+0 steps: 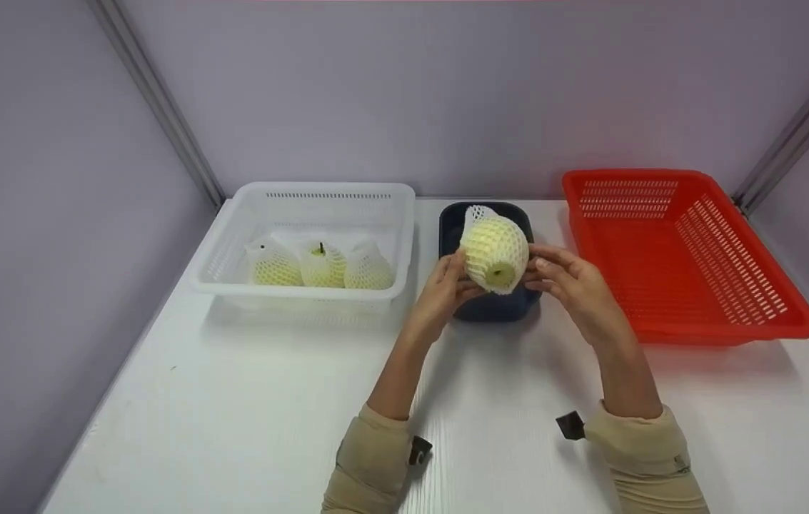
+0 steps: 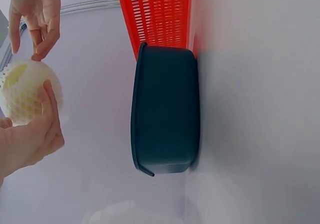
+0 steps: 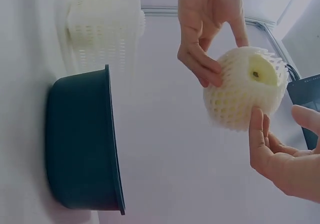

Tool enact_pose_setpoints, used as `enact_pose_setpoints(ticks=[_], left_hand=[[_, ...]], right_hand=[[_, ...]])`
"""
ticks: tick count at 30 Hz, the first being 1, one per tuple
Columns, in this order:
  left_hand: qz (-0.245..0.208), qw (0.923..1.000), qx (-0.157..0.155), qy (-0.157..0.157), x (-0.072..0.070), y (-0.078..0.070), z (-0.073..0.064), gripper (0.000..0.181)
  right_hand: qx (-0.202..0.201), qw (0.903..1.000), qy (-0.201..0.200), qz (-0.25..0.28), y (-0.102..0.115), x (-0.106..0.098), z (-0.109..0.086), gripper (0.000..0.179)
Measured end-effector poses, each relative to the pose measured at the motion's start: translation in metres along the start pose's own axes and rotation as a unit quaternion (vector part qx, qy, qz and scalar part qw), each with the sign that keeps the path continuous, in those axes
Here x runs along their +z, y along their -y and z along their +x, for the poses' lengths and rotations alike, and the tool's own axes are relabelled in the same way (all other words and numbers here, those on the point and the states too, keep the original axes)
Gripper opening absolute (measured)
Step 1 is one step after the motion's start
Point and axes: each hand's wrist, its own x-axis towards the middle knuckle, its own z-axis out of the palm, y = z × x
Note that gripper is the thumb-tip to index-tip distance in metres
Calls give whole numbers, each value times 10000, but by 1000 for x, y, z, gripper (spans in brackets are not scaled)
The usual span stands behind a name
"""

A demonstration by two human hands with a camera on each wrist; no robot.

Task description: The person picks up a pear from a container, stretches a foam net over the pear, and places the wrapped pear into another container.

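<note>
A pale yellow-green pear [image 1: 495, 246] in a white foam net is held up above the dark blue bin [image 1: 493, 310]. My left hand [image 1: 438, 296] grips it from the left, thumb and fingers around its side. On the other side, my right hand [image 1: 586, 289] touches the net with its fingertips. The right wrist view shows that hand [image 3: 290, 164] with its thumb away from the pear [image 3: 235, 102]. The fruit's bare end faces me through the opening of the net. Most of the bin's inside is hidden by the pear and hands.
A white basket [image 1: 304, 290] on the left holds several pears [image 1: 322, 268] in foam nets. To the right stands a red basket [image 1: 697, 264], close to the bin. Pale panels [image 1: 404, 93] enclose the back and sides of the white table [image 1: 254, 414].
</note>
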Motion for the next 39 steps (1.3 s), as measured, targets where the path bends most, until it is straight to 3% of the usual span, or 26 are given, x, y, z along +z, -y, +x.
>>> enact_pose_setpoints(ticks=[9, 25, 30, 39], left_hand=[[138, 9974, -279, 647, 1, 2, 3, 56], [557, 9967, -267, 523, 4, -2, 0, 53], [591, 9972, -339, 323, 4, -6, -3, 54], [691, 9965, -38, 466, 2, -10, -6, 50]], right_hand=[[-20, 9999, -92, 50, 2, 0, -3, 27], [79, 9983, -153, -561, 7, 1, -4, 18], [48, 9950, 118, -990, 6, 3, -4, 17], [274, 9882, 551, -1399, 5, 5, -8, 23]])
